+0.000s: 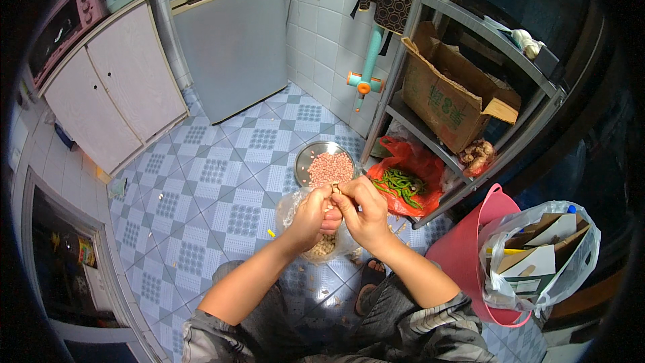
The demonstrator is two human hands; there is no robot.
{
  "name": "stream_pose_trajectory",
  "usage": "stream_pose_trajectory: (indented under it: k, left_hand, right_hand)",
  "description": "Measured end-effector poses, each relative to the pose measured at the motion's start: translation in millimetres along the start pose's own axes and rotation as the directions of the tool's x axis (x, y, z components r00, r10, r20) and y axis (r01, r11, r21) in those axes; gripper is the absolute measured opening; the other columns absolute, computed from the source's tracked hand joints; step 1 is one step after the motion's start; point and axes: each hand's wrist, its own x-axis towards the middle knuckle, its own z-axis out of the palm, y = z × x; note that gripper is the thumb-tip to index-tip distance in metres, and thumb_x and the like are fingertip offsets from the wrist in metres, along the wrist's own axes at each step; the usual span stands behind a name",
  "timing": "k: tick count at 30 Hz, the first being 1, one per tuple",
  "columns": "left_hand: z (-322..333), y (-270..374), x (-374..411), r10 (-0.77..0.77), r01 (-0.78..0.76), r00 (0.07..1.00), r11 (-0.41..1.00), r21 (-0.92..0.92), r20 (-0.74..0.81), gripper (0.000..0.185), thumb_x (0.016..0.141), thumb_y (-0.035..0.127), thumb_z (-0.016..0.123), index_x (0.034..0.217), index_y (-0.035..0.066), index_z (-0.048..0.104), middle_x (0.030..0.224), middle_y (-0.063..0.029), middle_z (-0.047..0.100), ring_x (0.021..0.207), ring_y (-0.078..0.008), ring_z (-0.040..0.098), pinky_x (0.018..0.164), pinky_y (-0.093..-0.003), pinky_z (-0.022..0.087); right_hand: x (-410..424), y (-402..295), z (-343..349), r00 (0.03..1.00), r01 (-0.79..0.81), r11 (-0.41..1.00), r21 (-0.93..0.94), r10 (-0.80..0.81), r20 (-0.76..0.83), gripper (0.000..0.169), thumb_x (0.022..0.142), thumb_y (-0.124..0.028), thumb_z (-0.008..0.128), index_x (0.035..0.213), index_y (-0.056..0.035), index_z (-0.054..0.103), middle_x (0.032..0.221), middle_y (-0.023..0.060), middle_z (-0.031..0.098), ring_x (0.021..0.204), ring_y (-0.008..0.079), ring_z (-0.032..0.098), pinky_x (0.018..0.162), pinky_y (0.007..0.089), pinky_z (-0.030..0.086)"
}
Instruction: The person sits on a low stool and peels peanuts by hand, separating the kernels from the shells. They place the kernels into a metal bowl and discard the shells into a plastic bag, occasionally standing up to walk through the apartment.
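My left hand [315, 214] and my right hand [364, 207] meet in front of me, pinching a peanut shell [335, 188] between their fingertips. The left hand's lower fingers curl over several pale pieces, mostly hidden. Just beyond the hands, a round metal basin [302, 155] on the floor holds shelled pink peanuts [330, 167]. Beneath the hands stands a clear plastic bag [288, 210] with unshelled peanuts [323, 247] in it, partly covered by my wrists.
To the right, green chili peppers [400, 185] lie in a red plastic bag [428, 161] under a metal shelf [418, 123] holding a cardboard box [443, 96]. A pink bucket [456, 247] stands nearer, with a bag of cardboard [541, 257]. Shell bits litter the tiled floor [214, 201].
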Motion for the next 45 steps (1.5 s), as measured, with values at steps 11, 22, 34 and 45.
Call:
stream_pose_trajectory:
  k: [11, 22, 34, 45]
  left_hand:
    - [-6.9, -6.6, 1.9, -0.034, 0.031, 0.999, 0.990, -0.135, -0.019, 0.035, 0.092, 0.034, 0.027, 0.070, 0.013, 0.044, 0.053, 0.0045, 0.037, 0.041, -0.0051, 0.028, 0.038, -0.0180, 0.023]
    - [-2.3, -4.8, 0.1, 0.000, -0.012, 0.994, 0.994, -0.112, -0.109, 0.038, 0.094, 0.044, 0.029, 0.073, 0.013, 0.040, 0.052, 0.0052, 0.031, 0.039, -0.0044, 0.023, 0.035, -0.0193, 0.018]
    - [5.5, -2.4, -0.1, 0.118, -0.075, 0.970, 0.977, 0.200, -0.212, 0.041, 0.095, 0.039, 0.029, 0.073, 0.008, 0.044, 0.050, 0.0051, 0.031, 0.039, -0.0039, 0.025, 0.035, -0.0201, 0.019]
    - [2.1, -17.6, 1.2, 0.539, -0.316, 0.842, 0.508, 0.801, -0.010, 0.034, 0.095, 0.025, 0.034, 0.078, 0.000, 0.051, 0.060, -0.0048, 0.048, 0.053, -0.0134, 0.046, 0.050, -0.0284, 0.037]
  right_hand:
    - [7.0, -0.2, -7.0, 0.915, 0.404, 0.891, -0.209, -0.387, 0.117, 0.018, 0.063, -0.005, 0.066, 0.079, 0.0005, 0.060, 0.098, 0.0147, 0.061, 0.081, 0.0263, 0.062, 0.064, 0.0306, 0.052]
    - [-0.4, 0.2, -4.8, 0.980, 0.170, 0.984, -0.057, -0.162, 0.114, 0.014, 0.069, 0.003, 0.064, 0.083, 0.0022, 0.061, 0.098, 0.0188, 0.062, 0.084, 0.0261, 0.063, 0.072, 0.0297, 0.051]
    - [-3.3, 12.1, 4.0, 0.867, -0.490, 0.752, 0.441, 0.470, 0.163, 0.009, 0.085, -0.007, 0.057, 0.089, -0.0008, 0.052, 0.079, 0.0029, 0.057, 0.066, 0.0046, 0.052, 0.058, 0.0181, 0.041]
    - [-2.7, 7.8, 1.1, 0.699, -0.662, 0.384, 0.644, 0.627, 0.344, 0.009, 0.089, -0.010, 0.050, 0.081, -0.0049, 0.048, 0.059, -0.0002, 0.049, 0.045, 0.0035, 0.039, 0.039, 0.0176, 0.030]
